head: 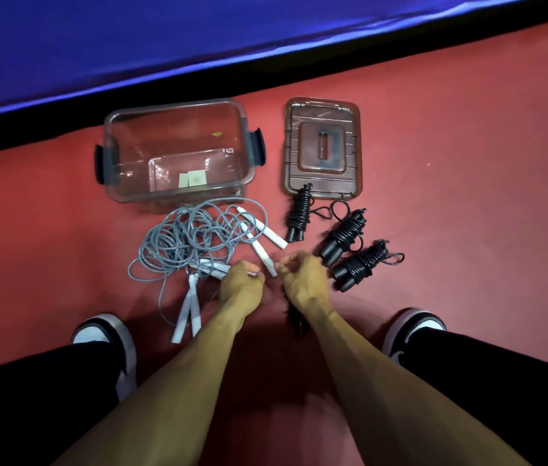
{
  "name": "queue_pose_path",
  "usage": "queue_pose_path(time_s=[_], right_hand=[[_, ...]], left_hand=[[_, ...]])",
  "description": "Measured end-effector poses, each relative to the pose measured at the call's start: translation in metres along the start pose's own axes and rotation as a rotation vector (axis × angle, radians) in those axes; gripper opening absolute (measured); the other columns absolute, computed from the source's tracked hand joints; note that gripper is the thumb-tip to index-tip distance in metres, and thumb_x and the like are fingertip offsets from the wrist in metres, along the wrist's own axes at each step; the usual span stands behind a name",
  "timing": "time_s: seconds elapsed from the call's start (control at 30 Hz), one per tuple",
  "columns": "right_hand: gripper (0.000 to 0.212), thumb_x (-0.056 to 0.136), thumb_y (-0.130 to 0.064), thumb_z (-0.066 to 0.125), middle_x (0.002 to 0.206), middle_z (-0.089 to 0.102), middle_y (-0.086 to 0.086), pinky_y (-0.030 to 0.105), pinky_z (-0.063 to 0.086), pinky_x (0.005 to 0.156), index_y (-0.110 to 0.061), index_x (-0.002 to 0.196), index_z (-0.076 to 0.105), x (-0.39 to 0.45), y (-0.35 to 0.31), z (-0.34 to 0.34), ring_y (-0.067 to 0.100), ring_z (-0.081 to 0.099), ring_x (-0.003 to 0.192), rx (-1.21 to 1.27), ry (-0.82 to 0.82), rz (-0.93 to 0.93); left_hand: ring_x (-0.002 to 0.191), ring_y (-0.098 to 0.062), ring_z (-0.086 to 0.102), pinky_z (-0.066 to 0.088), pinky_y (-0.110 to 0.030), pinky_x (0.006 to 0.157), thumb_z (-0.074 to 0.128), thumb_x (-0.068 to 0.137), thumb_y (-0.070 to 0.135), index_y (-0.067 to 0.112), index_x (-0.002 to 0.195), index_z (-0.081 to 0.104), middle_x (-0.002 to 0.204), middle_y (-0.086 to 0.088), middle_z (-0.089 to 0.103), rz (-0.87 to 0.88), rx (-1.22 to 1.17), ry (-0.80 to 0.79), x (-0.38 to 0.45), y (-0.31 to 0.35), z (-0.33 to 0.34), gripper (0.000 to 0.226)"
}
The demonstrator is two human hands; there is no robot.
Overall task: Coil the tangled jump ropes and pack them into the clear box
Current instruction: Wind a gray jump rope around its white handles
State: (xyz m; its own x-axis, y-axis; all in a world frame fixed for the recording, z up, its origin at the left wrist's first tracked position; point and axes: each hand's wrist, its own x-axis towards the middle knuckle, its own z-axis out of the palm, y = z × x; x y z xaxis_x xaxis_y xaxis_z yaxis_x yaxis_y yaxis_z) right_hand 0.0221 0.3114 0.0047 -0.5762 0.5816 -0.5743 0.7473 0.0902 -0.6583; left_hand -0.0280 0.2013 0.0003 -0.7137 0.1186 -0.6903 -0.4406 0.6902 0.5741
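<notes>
Black coiled rope bundles (pixel 343 238), three, right of hands, unpacked | grey tangled ropes (pixel 192 240) left, uncoiled | transparent plastic box (pixel 178 149) beyond, ropeless | left hand (pixel 240 287), right hand (pixel 303 280) curled; what they hold unclear.

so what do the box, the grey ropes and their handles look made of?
Clear box: transparent hard plastic, glossy; the floor shows through its walls.
Grey ropes: probably PVC or rubber cord, smooth and matte; they lie in springy loops.
White handles: likely moulded plastic, plain and smooth.
</notes>
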Motion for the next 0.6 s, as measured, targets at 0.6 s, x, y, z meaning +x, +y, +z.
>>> queue_pose_path(time_s=[0.6], right_hand=[[0.016,0.088,-0.007,0.061,0.099,0.075,0.011,0.037,0.052,0.092,-0.009,0.100,0.071,-0.013,-0.029,0.123,0.030,0.069,0.101,-0.175,-0.127,-0.047]], left_hand=[[0.107,-0.026,0.065,0.050,-0.030,0.089,0.065,0.087,0.016,0.016,0.115,0.067,0.115,-0.007,0.070,-0.201,0.038,0.215,0.029,-0.097,-0.095,0.027]])
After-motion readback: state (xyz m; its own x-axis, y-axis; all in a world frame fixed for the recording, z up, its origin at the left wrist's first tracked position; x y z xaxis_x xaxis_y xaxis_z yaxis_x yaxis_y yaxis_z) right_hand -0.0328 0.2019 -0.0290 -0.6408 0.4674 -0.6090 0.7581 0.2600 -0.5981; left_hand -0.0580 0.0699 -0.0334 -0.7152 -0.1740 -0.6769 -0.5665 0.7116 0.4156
